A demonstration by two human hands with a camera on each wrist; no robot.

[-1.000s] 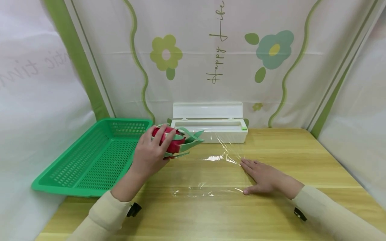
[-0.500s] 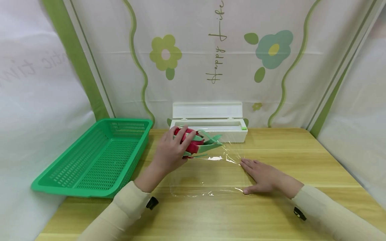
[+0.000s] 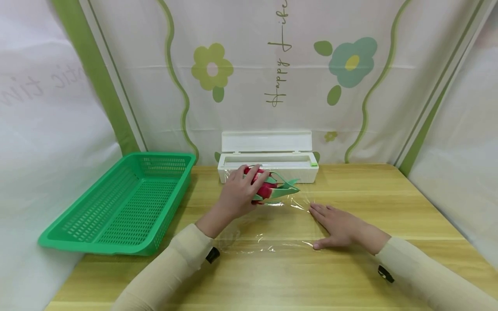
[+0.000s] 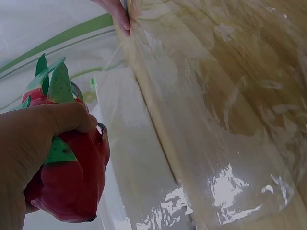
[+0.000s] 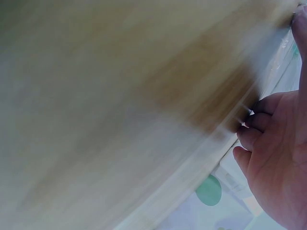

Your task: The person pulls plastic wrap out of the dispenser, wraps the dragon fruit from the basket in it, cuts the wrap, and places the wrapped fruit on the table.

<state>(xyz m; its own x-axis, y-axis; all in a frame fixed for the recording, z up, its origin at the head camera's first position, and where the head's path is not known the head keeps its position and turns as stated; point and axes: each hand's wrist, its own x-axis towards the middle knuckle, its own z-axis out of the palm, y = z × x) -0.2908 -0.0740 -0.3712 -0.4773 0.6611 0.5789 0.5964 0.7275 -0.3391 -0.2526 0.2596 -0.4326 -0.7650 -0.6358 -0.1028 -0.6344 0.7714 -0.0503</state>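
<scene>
My left hand (image 3: 238, 193) grips a red dragon fruit (image 3: 267, 191) with green scales from above, its leafy tips pointing right. In the head view the fruit is over the far part of a clear sheet of cling film (image 3: 272, 229), in front of the white box. The left wrist view shows my thumb across the fruit's side (image 4: 72, 187), with shiny film (image 4: 225, 187) beside it. My right hand (image 3: 342, 226) lies flat on the table at the film's right edge, fingertips and thumb on it. In the right wrist view the palm (image 5: 283, 163) shows at the right.
Behind the film stands a white cling film box (image 3: 305, 175) with its lid (image 3: 268, 141) raised and a green piece at its right end. A green plastic basket (image 3: 93, 249) sits at the left of the wooden table (image 3: 272, 280). Printed curtains hang behind and at both sides.
The left hand has carried the dragon fruit rightward from beside the basket to over the film. The right hand stays in place on the film's right edge.
</scene>
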